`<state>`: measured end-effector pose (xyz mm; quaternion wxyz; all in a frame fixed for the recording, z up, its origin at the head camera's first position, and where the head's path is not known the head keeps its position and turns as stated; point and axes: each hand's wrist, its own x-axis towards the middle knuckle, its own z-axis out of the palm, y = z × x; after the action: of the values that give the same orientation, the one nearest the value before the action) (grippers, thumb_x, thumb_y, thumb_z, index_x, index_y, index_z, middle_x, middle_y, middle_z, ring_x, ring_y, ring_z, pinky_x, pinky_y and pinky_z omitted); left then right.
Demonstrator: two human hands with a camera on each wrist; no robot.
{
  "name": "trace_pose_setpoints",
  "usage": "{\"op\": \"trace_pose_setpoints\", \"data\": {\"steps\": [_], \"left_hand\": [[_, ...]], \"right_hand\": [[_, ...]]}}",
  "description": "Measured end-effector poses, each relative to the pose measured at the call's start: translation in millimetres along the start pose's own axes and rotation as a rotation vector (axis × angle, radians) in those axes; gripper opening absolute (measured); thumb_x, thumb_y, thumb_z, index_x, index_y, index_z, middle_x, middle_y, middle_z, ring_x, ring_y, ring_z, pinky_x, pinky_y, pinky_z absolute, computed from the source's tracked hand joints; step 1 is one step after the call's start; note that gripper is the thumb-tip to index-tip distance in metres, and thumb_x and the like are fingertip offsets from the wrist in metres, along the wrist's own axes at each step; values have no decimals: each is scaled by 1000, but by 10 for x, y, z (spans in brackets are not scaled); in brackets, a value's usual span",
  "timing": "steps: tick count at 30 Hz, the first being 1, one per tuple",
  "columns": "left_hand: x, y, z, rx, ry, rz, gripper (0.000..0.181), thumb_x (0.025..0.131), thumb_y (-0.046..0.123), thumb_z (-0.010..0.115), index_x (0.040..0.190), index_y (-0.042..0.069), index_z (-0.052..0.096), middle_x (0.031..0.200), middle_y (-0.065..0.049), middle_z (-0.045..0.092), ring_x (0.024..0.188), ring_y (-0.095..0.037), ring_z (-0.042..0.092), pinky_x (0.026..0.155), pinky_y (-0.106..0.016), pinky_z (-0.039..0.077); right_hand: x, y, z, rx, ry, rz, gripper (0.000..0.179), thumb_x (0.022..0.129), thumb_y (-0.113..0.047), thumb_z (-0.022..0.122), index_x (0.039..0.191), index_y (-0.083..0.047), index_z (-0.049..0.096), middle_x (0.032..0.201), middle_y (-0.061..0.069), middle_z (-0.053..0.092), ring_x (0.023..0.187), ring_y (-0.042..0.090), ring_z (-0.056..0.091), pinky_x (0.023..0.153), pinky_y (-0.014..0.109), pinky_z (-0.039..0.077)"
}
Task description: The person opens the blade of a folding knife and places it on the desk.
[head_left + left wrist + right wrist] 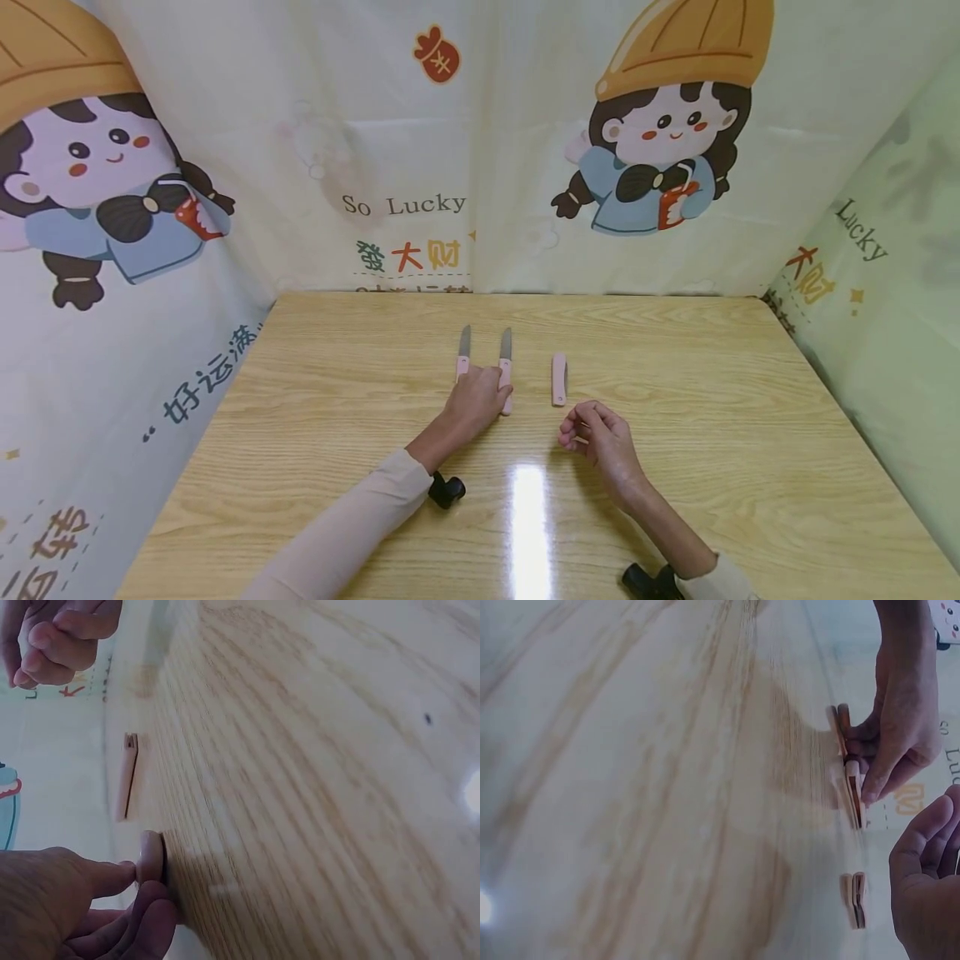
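Middle knife [506, 358] is pinched by left hand [476, 400]; nothing is held by loosely curled right hand [603, 439] near folded knife [558, 380].

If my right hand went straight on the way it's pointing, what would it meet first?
Probably the folded pink knife, ahead and slightly left of your right hand, though the hand's height is unclear and it might pass over.
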<state>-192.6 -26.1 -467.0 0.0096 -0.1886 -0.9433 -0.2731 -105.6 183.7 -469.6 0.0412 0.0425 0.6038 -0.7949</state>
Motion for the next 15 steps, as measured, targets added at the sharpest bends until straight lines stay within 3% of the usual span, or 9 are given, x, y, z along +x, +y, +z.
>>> {"op": "trace_pose_setpoints", "data": {"steps": [7,15], "left_hand": [[12,-3,1,51,39,9,25,99,16,68,78,4,63,64,-5,58,51,-12,48,46,-26,42],[13,-12,18,31,61,16,28,99,14,68,73,4,60,59,-2,51,47,-9,42,42,-23,36]], "right_hand": [[9,7,-19,-15,-16,4,25,109,-13,44,100,7,55,86,12,61,72,17,64,70,32,57],[-2,-21,-1,-17,-26,15,25,109,-13,46,101,10,54,87,13,61,73,17,64,71,32,57]]}}
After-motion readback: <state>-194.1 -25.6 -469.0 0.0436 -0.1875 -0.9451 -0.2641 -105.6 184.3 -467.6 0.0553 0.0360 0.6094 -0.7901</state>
